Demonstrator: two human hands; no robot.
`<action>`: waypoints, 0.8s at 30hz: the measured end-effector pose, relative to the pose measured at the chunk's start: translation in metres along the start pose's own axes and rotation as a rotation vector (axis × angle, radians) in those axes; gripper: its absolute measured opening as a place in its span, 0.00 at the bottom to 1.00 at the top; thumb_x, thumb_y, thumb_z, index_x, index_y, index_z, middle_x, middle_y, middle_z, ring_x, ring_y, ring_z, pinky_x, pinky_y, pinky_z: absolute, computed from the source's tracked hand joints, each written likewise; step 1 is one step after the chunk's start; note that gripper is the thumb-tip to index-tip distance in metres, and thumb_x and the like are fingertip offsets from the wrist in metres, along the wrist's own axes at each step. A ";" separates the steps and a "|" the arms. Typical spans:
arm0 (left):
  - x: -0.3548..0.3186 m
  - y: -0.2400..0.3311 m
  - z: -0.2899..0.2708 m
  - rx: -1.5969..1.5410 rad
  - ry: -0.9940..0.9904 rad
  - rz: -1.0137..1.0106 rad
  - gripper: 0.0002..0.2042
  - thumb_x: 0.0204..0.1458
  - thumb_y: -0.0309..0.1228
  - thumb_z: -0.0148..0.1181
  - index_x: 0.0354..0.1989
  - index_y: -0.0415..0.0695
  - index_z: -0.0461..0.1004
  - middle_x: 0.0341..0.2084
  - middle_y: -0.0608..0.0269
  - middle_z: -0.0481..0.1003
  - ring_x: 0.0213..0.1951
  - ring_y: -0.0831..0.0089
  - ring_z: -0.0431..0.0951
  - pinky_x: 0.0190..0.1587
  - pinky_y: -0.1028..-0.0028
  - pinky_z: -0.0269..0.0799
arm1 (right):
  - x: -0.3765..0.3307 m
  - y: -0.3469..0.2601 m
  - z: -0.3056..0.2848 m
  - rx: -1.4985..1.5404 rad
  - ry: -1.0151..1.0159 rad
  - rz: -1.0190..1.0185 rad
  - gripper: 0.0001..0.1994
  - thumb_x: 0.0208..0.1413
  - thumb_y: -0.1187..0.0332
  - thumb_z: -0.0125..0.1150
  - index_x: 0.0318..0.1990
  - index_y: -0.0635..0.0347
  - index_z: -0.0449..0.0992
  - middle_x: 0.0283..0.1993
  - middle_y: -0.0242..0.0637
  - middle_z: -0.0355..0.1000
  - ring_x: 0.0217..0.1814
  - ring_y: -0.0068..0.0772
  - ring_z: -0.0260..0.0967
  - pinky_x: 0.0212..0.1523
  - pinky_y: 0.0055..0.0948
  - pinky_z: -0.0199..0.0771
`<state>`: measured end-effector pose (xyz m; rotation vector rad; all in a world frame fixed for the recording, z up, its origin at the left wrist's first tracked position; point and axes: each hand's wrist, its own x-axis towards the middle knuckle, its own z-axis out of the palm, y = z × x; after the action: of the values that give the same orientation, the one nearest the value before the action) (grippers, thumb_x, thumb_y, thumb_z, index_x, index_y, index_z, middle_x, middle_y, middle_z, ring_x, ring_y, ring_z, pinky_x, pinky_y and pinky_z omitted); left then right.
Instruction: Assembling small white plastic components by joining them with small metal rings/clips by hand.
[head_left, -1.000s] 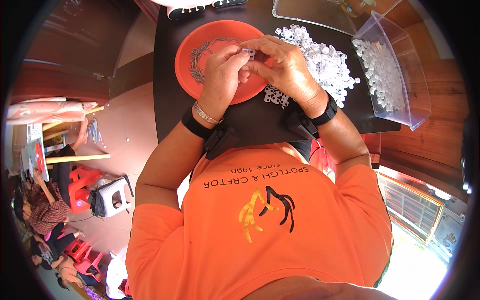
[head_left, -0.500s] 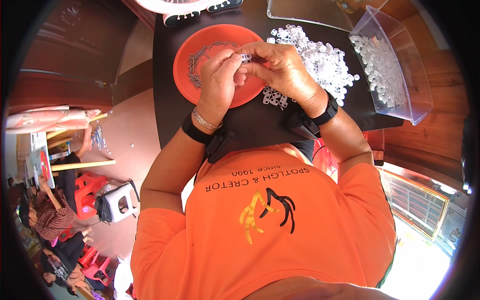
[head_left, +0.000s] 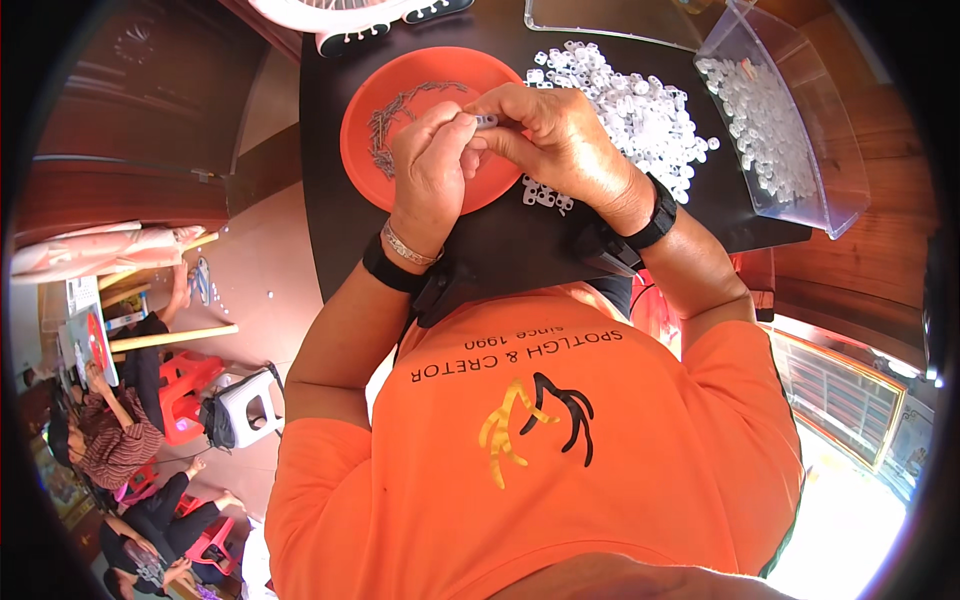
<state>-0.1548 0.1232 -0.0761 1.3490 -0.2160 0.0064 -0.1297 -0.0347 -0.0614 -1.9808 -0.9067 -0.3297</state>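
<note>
Over the orange-red bowl (head_left: 353,135), both hands meet fingertip to fingertip. My left hand (head_left: 430,165) is closed, thumb and fingers pinched on a small white plastic piece with dark holes (head_left: 486,122). From the other side, the thumb and fingertips of my right hand (head_left: 560,135) pinch the same piece, which is mostly covered by the fingers. Thin grey metal nails (head_left: 383,125) lie in a ring inside the bowl. A large heap of similar white plastic pieces (head_left: 650,125) spreads beyond my right hand, and a small cluster of them (head_left: 543,196) lies below it.
A clear plastic bin (head_left: 835,160) at the right holds many translucent white pieces (head_left: 760,130). At the back of the black table (head_left: 480,250) are a clear tray edge (head_left: 610,37) and a white object with black feet (head_left: 340,15). Other people (head_left: 120,440) sit at the far left among red stools (head_left: 188,395).
Both hands keep their pinch over the bowl. The piece shows a little less between the fingertips, seemingly tilted. The whole view has shifted slightly.
</note>
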 end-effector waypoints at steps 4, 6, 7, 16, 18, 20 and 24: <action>-0.001 0.001 0.001 0.021 -0.016 0.022 0.13 0.56 0.29 0.47 0.19 0.40 0.64 0.14 0.68 0.65 0.18 0.83 0.62 0.23 0.81 0.58 | -0.001 0.000 0.000 -0.061 0.009 -0.021 0.10 0.48 0.71 0.64 0.38 0.60 0.75 0.29 0.38 0.76 0.31 0.39 0.77 0.29 0.28 0.77; -0.001 0.002 0.002 0.030 -0.009 0.041 0.13 0.56 0.30 0.47 0.20 0.40 0.64 0.14 0.69 0.64 0.19 0.84 0.61 0.23 0.81 0.58 | -0.002 0.000 0.000 -0.086 0.012 -0.043 0.09 0.48 0.72 0.64 0.38 0.59 0.75 0.29 0.38 0.76 0.30 0.38 0.77 0.29 0.28 0.77; -0.001 0.002 0.002 0.037 0.001 0.061 0.13 0.57 0.30 0.48 0.20 0.40 0.64 0.14 0.69 0.64 0.19 0.84 0.61 0.22 0.81 0.58 | -0.001 -0.001 0.000 -0.075 0.018 -0.046 0.10 0.48 0.71 0.64 0.39 0.59 0.75 0.29 0.39 0.76 0.31 0.38 0.77 0.30 0.27 0.77; 0.000 -0.002 0.001 0.143 0.023 0.105 0.10 0.58 0.29 0.46 0.28 0.37 0.69 0.17 0.67 0.66 0.21 0.81 0.64 0.28 0.80 0.60 | -0.002 0.007 0.002 0.395 0.027 0.153 0.12 0.49 0.75 0.65 0.42 0.64 0.75 0.33 0.34 0.76 0.35 0.23 0.76 0.37 0.21 0.77; -0.001 -0.001 0.001 0.157 0.022 0.113 0.10 0.58 0.30 0.46 0.28 0.37 0.69 0.18 0.67 0.67 0.22 0.81 0.64 0.28 0.80 0.60 | -0.001 0.007 0.001 0.429 0.005 0.172 0.12 0.50 0.75 0.65 0.42 0.65 0.75 0.33 0.34 0.76 0.36 0.22 0.76 0.37 0.21 0.77; -0.001 -0.001 0.002 0.169 0.020 0.121 0.10 0.58 0.30 0.46 0.28 0.37 0.69 0.18 0.67 0.67 0.22 0.81 0.65 0.28 0.80 0.61 | -0.001 0.007 0.000 0.307 0.009 0.124 0.12 0.49 0.75 0.66 0.42 0.65 0.75 0.33 0.35 0.77 0.35 0.23 0.76 0.37 0.20 0.77; 0.002 -0.004 0.002 0.188 0.029 0.108 0.11 0.58 0.30 0.46 0.28 0.37 0.69 0.18 0.67 0.67 0.23 0.81 0.65 0.28 0.80 0.60 | -0.001 0.009 -0.003 0.190 0.029 0.050 0.12 0.48 0.75 0.67 0.41 0.64 0.75 0.32 0.37 0.77 0.34 0.25 0.77 0.36 0.22 0.76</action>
<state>-0.1525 0.1202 -0.0796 1.5223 -0.2688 0.1401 -0.1236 -0.0405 -0.0664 -1.8163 -0.8369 -0.2340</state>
